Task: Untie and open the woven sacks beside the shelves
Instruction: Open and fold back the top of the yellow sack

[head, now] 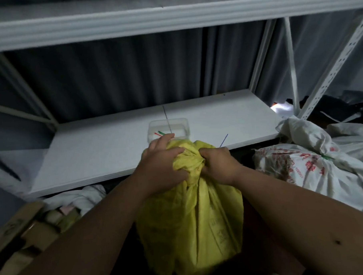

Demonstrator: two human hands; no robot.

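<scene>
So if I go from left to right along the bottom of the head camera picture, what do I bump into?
Cardboard boxes → white cloth → left hand → yellow sack → right hand → white printed sack.

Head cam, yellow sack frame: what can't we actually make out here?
- Tie or knot on the yellow sack: head view, hidden under the left hand and right hand gripping the bunched neck.
- Sack contents: mouth closed, fabric opaque.
- Print on the yellow sack: too dim and blurred to read.
- White sack at right: cut off by the frame edge; red print unreadable.
- Clear container on the shelf: contents too small to identify.
</scene>
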